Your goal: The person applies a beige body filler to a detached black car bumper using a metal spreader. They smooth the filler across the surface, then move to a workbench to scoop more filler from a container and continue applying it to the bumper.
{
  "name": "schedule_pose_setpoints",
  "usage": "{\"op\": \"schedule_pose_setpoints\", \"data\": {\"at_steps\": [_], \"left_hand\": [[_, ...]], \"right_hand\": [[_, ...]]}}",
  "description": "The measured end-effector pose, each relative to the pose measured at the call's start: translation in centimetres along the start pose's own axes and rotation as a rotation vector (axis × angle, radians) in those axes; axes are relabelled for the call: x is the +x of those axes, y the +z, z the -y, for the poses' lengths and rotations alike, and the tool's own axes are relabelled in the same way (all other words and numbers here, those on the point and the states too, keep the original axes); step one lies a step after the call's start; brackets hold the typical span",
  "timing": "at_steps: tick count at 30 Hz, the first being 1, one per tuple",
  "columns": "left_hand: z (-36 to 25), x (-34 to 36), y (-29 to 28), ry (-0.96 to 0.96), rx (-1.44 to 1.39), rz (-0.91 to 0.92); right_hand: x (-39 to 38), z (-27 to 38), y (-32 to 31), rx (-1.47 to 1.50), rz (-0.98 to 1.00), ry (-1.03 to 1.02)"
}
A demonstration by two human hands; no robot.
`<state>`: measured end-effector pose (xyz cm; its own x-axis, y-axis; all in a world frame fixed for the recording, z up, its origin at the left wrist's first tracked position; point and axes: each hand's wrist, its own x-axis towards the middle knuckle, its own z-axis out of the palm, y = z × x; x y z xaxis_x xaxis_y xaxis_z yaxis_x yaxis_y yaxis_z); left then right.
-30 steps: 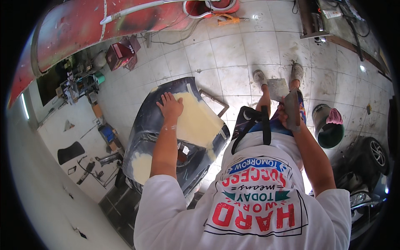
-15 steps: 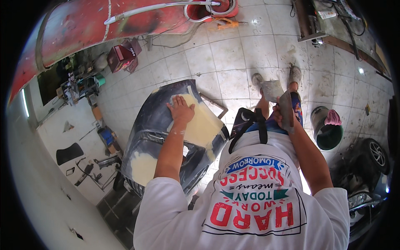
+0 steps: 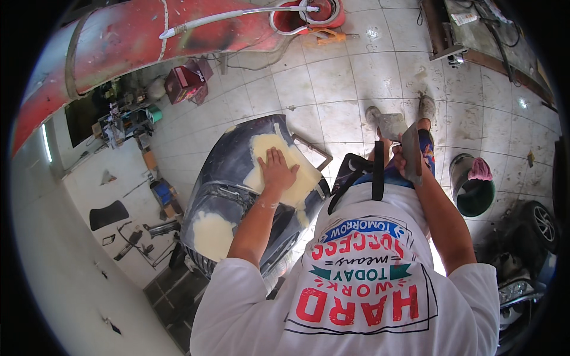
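My left hand [image 3: 277, 171] lies flat, fingers stretched out, on a large patch of pale yellow body filler [image 3: 304, 181]. The filler covers part of a dark car bumper [image 3: 222, 155] left of my body. A second, smaller filler patch [image 3: 212, 236] shows on the bumper's nearer left part. My right hand [image 3: 401, 161], in front of my waist, is closed on a flat metal putty spreader [image 3: 411, 151], seen tilted. Another grey metal plate [image 3: 392, 126] extends beyond it from the same hand; its join with the grip is hidden.
A dark bucket [image 3: 473, 193] with a pink cloth [image 3: 480, 169] stands at right, near a wheel [image 3: 541, 224]. A red car body panel [image 3: 202, 29], red tub [image 3: 288, 21] and red box [image 3: 185, 82] are at the far left. A workbench [image 3: 475, 35] stands far right.
My left hand has slid rightward and nearer to me across the filler, staying flat. My right hand still holds the spreader in about the same place. The whole view has shifted slightly.
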<state>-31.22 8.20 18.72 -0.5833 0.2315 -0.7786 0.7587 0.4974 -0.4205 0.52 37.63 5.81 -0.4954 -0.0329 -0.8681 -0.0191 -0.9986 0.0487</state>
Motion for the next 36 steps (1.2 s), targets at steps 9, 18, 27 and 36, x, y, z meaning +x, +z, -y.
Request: {"op": "schedule_pose_setpoints", "data": {"at_steps": [9, 18, 27, 36], "left_hand": [[-3.0, -4.3, -0.2, 0.041, 0.03, 0.025], [-7.2, -8.5, 0.9, 0.146, 0.134, 0.015], [-5.1, -8.4, 0.7, 0.74, -0.314, 0.19], [7.6, 8.3, -3.3, -0.046, -0.032, -0.092]], "right_hand": [[0.1, 0.8, -0.9, 0.029, 0.037, 0.008], [-0.6, 1.5, -0.9, 0.04, 0.065, -0.045], [-2.0, 2.6, -2.3, 0.067, 0.006, -0.06], [-4.9, 1.9, -3.8, -0.068, -0.19, -0.167]]}}
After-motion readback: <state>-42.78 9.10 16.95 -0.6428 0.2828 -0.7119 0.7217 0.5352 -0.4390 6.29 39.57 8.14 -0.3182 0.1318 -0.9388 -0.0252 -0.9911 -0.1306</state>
